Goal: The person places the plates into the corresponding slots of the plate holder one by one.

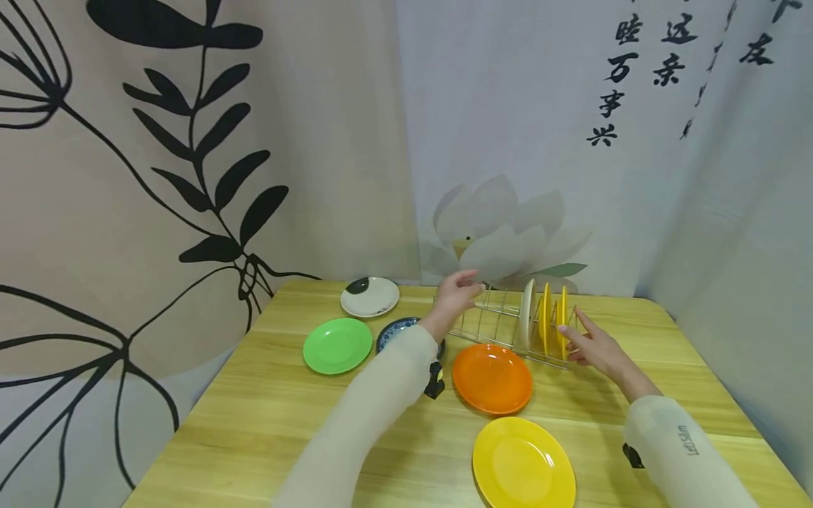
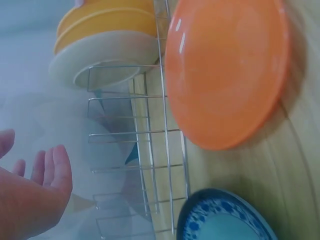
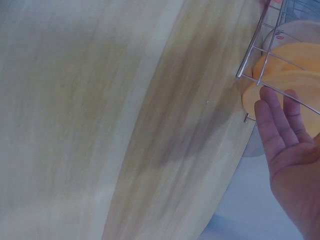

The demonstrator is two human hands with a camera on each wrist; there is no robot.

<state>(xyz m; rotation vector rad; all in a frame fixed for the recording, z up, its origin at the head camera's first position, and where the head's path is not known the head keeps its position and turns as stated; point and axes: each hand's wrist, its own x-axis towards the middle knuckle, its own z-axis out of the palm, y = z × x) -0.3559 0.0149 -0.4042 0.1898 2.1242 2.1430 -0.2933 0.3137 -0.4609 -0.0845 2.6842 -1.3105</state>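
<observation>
A wire dish rack stands at the back of the table. In its right part a white plate and two yellow plates are upright side by side. My left hand is at the rack's left end; in the left wrist view its fingers are spread apart with nothing between them. Beside the rack's right end is my right hand, closest to the outer yellow plate. Its fingers are extended against or just by the end wire; contact cannot be told.
In front of the rack an orange plate lies flat, with another yellow plate nearer me. Leftward are a blue-patterned dish, partly behind my left arm, a green plate and a white plate with a black patch. Curtains hang behind.
</observation>
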